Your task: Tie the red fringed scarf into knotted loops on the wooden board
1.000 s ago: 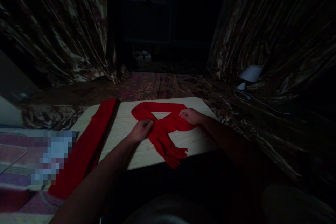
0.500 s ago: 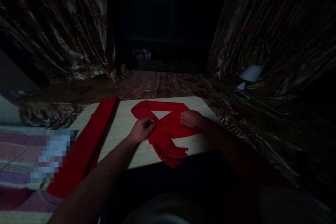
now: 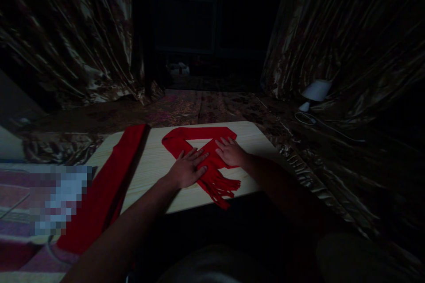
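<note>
My left hand point(image 3: 189, 170) and right hand point(image 3: 231, 153) lie flat, fingers spread, pinching nothing, on the long, red, fringed cloth scarf point(image 3: 202, 132) looped over the pale, round-cornered wooden tabletop point(image 3: 149, 161). It looks light, soft, floppy; best gripped by its band.

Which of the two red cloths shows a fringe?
The looped red cloth, under the left hand and right hand: fringe strands fan from its end. The straight red cloth at left shows none.

Both hands point(image 3: 188, 170) point(image 3: 231, 152) flat on a fringed red scarf point(image 3: 213, 162) atop a pale table point(image 3: 149, 168)
</note>
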A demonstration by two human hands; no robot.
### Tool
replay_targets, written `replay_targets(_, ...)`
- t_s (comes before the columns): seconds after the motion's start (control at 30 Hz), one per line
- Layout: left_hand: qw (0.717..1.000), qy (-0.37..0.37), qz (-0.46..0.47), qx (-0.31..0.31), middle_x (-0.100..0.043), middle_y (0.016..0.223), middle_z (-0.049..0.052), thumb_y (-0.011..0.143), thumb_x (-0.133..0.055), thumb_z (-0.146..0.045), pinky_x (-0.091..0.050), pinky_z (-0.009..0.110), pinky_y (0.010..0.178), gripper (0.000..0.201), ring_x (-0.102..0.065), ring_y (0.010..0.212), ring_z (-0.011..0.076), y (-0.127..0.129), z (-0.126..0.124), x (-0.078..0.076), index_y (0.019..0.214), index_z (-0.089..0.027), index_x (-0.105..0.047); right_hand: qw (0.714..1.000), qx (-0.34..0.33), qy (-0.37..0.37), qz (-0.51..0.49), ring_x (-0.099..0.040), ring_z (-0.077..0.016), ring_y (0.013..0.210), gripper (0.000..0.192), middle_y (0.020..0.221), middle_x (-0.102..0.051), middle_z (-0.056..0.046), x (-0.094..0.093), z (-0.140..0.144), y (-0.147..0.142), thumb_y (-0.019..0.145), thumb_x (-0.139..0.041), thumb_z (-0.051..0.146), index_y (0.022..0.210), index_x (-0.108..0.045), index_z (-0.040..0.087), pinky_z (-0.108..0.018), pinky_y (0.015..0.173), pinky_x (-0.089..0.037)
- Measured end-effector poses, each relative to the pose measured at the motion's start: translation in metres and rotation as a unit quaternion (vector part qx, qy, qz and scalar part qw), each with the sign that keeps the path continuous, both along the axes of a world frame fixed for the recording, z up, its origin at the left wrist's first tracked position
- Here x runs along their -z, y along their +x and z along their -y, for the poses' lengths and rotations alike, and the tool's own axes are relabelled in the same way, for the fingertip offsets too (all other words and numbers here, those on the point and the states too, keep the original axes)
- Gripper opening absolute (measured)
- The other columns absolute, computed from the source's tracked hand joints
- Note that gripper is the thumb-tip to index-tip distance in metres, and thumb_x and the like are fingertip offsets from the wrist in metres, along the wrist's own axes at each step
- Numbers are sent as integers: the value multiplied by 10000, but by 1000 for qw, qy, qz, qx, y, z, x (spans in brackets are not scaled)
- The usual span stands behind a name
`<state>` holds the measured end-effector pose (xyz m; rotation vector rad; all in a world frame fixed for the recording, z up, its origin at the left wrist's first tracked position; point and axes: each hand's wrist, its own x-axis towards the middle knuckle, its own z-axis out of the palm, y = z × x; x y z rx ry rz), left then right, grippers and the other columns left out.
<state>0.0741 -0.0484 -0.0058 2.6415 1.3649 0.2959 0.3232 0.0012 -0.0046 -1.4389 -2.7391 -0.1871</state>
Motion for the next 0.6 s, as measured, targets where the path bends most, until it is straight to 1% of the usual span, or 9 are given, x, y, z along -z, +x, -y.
replay_targets(0.1, 1000, 8, -6, -23, -314, 1627, 33, 993, -303, -590, -170, 670, 1178, 634, -232, 1516, 338, 6, -7, 1, 1568, -327, -343, 998, -33, 42, 16, -334, -319, 1476, 454, 1554, -438, -135, 5, -24, 1, 1037, -351, 261, 1431, -546, 147, -571, 1203, -214)
replay_targets(0.2, 999, 9, -7, -35, -309, 1628, 39, 988, -312, -588, -169, 669, 1178, 647, -236, 1514, 342, 8, -13, 1, 1573, -313, -335, 997, -50, 56, 14, -355, -300, 1469, 448, 1542, -448, -147, 9, -43, -1, 1038, -350, 245, 1415, -562, 130, -539, 1207, -234)
replay_targets(0.3, 999, 6, -3, -31, -296, 1633, 34, 979, -323, -602, -157, 646, 1194, 674, -223, 1520, 330, 5, -16, 1, 1583, -304, -310, 997, -50, 55, 5, -380, -271, 1458, 462, 1519, -478, -157, 7, -51, -3, 1041, -338, 245, 1438, -534, 114, -492, 1214, -237)
replay_targets(0.37, 1000, 0, 1, -22, -288, 1636, 33, 975, -322, -613, -144, 630, 1204, 696, -207, 1525, 321, 1, -16, 1, 1591, -292, -288, 998, -45, 44, 2, -392, -257, 1451, 472, 1511, -491, -158, 0, -49, -4, 1046, -332, 276, 1437, -530, 102, -454, 1212, -245)
replay_targets(0.43, 1000, -9, 6, -12, -281, 1638, 31, 968, -332, -619, -132, 618, 1212, 712, -200, 1529, 311, -4, -16, 0, 1596, -290, -272, 1000, -11, 28, -9, -461, -248, 1399, 464, 1470, -542, -159, -13, -41, -5, 1037, -366, 320, 1397, -567, 107, -403, 1171, -314)
replay_targets(0.5, 1000, -18, 11, -2, -287, 1636, 28, 958, -367, -608, -124, 606, 1218, 711, -203, 1529, 301, -8, -16, 0, 1593, -299, -282, 998, 51, 22, -27, -565, -249, 1282, 415, 1369, -629, -151, -28, -29, -7, 1013, -415, 332, 1308, -629, 133, -363, 1085, -401)
replay_targets(0.53, 1000, -21, 13, 2, -297, 1633, 27, 951, -391, -596, -121, 600, 1220, 706, -205, 1529, 297, -10, -16, -1, 1587, -306, -297, 995, 83, 26, -38, -604, -248, 1214, 378, 1307, -666, -143, -36, -21, -8, 1002, -431, 323, 1252, -655, 150, -352, 1039, -428)
replay_targets(0.6, 999, -28, 18, 11, -319, 1624, 26, 936, -439, -569, -116, 595, 1221, 696, -210, 1528, 294, -14, -17, -1, 1575, -319, -326, 989, 133, 40, -56, -632, -245, 1125, 320, 1205, -702, -131, -48, -4, -8, 990, -437, 304, 1165, -672, 176, -339, 980, -447)
